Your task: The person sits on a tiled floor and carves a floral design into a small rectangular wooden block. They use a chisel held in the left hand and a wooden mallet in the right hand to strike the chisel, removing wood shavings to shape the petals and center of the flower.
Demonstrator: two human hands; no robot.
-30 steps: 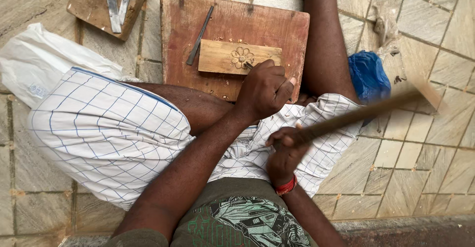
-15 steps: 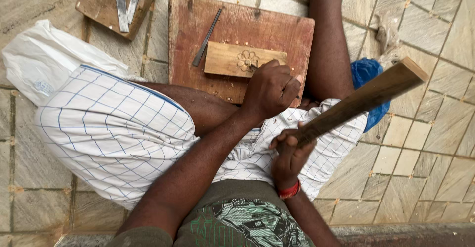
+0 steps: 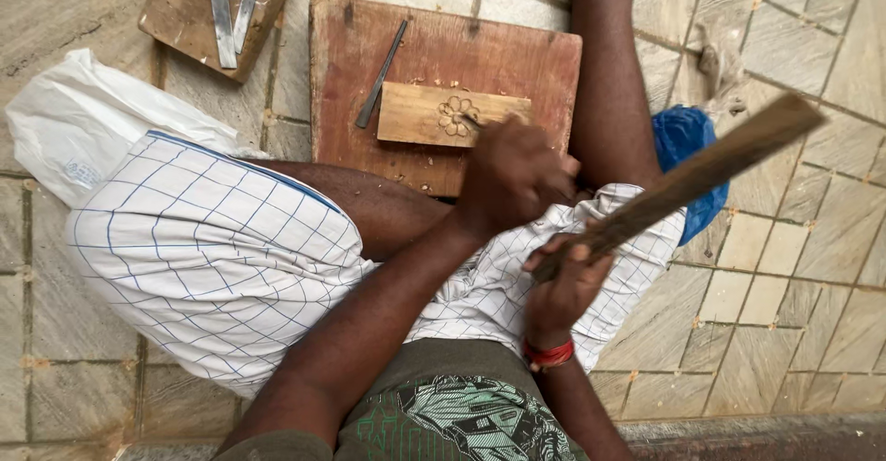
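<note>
Left hand (image 3: 512,173): clenched round a thin carving tool; only the tip shows, so the tool itself can't be made out well. Fist sits at the right end of the small pale rectangular wood block (image 3: 452,115), tip touching it beside the flower.
Right hand (image 3: 563,281): grasping the low end of a long flat brown wooden mallet stick (image 3: 688,179), raised and slanting up to the right, blurred; a red band on the wrist.
Wood block: lies flat on the big reddish-brown wooden board (image 3: 443,46), approx. centre; a carved flower motif near its middle; wood chips scattered round it.
Board: on the tiled floor (image 3: 794,276), betw. the person's legs.
Spare tool: slim dark metal chisel (image 3: 381,75) lying on the board, just left of the block, slanted.
Upper left: second, smaller wooden board (image 3: 185,18) w/ two flat metal blades (image 3: 231,4) on it, apart from the main board.
Clothing: white checked cloth w/ blue lines (image 3: 212,249) over the lap and left thigh.
Other: white plastic bag (image 3: 74,129) on the floor at left; blue cloth bundle (image 3: 683,138) behind the right leg, partly hidden by the stick.
</note>
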